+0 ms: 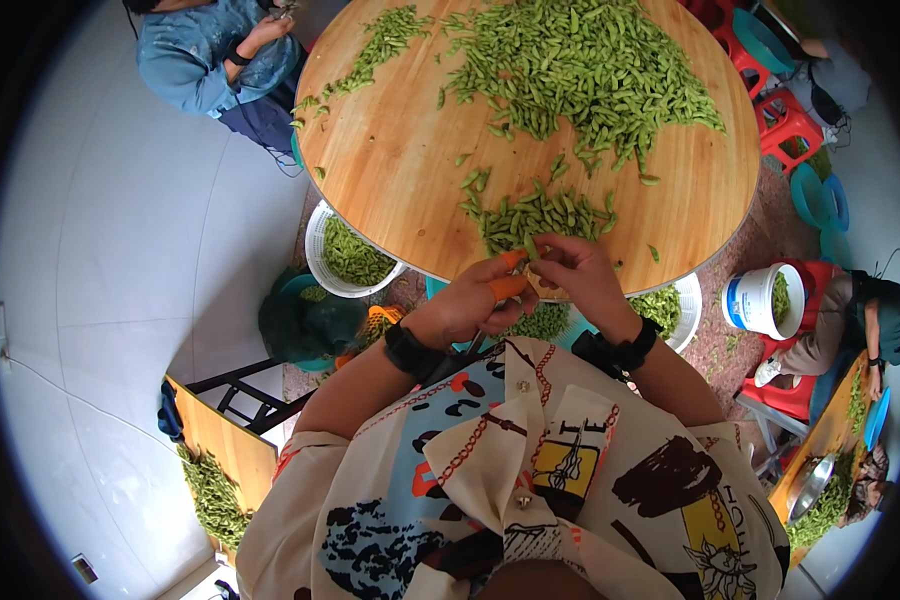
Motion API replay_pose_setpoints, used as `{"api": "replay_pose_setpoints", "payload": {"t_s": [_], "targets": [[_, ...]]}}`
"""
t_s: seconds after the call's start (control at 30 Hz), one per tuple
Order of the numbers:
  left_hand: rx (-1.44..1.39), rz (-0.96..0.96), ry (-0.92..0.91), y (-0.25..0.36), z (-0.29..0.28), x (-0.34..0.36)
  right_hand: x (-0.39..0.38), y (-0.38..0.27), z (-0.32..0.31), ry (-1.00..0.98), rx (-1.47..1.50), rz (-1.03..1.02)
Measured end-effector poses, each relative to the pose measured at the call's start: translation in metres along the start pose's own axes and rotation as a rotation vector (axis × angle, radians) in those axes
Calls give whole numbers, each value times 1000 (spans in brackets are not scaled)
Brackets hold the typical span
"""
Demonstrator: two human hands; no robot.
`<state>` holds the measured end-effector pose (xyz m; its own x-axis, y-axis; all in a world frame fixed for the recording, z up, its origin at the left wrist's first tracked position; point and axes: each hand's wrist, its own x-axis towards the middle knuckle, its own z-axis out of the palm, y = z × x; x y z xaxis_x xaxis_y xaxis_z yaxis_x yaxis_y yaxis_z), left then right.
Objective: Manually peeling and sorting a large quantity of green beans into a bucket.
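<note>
Two hands met over the near edge of a round table (385, 195), with one green pod (531, 246) upright at their fingertips, on the near side of a small heap (545, 218) of similar pods. The left hand (482, 293) had its fingers bent inward, with orange covers (508, 288) on two of them. The right hand (585, 276) had its thumb and forefinger drawn nearly together. Which hand gripped the pod could not be told. A large heap (585, 75) covered much of the table's far right part; a thin scatter (380, 48) lay at far left. Lower down, beside the near edge, a white basket (317, 240) at left and another basket (689, 308) at right held more pods. A white bucket (745, 298) lay tilted at right. At far left, a co-worker (195, 62) in a blue top held both hands close together.
</note>
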<state>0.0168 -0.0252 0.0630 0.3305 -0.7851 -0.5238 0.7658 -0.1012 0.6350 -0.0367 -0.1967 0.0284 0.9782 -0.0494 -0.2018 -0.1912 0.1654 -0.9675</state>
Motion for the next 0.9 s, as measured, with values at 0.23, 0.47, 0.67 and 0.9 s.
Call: {"api": "replay_pose_setpoints", "payload": {"t_s": [0.23,0.47,0.67,0.9], "targets": [[-14,48,-8,0,4,-10,-3,-4,5,-20,-33,-37],[84,88,49,-3,0,-9,-2,-3,8,-25,-55,-35],[290,47,195,-7,4,-9,5,-16,-2,-107,-342,-23],[213,1,26,7,18,-27,2,-25,-7,-203,290,262]]}}
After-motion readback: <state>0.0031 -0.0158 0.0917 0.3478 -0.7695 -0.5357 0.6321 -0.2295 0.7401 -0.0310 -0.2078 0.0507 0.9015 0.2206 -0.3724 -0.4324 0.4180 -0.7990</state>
